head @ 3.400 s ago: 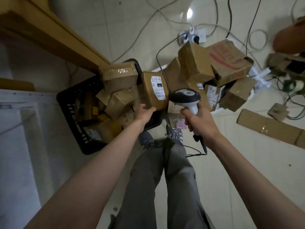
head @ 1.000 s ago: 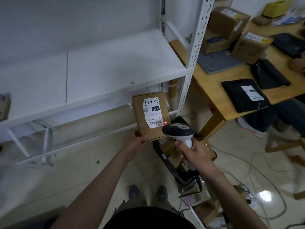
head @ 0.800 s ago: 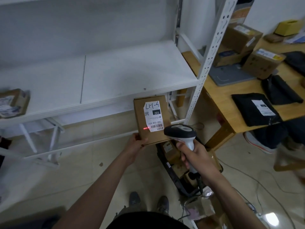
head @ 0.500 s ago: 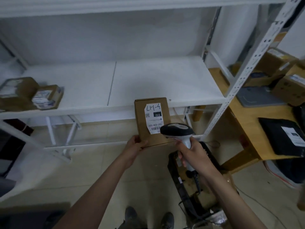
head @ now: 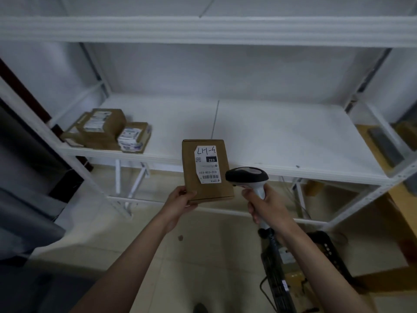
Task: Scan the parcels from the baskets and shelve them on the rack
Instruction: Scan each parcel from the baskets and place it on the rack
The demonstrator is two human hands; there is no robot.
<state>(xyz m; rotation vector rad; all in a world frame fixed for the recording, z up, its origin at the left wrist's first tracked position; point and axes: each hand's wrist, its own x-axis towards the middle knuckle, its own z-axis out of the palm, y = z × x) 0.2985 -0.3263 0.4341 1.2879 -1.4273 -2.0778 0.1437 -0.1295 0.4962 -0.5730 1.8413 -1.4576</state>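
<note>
My left hand point(head: 180, 201) grips the near edge of a flat brown cardboard parcel point(head: 206, 170) with a white barcode label, held up in front of the white rack's shelf point(head: 270, 136). My right hand point(head: 267, 206) grips the handle of a black and white barcode scanner point(head: 247, 177), whose head sits just right of the parcel's lower corner. No red scan light shows on the label. A few labelled parcels point(head: 106, 129) lie stacked at the left end of the shelf.
A black basket point(head: 329, 251) with parcels stands on the tiled floor at lower right, the scanner cable running toward it. A wooden table edge point(head: 397, 211) is at the right. A dark panel point(head: 24, 154) stands at the left. An upper rack shelf point(head: 203, 30) spans the top.
The view has swung from the baskets up and left to face the rack squarely. The red scan dot seen on the label earlier is gone. Both hands keep their hold.
</note>
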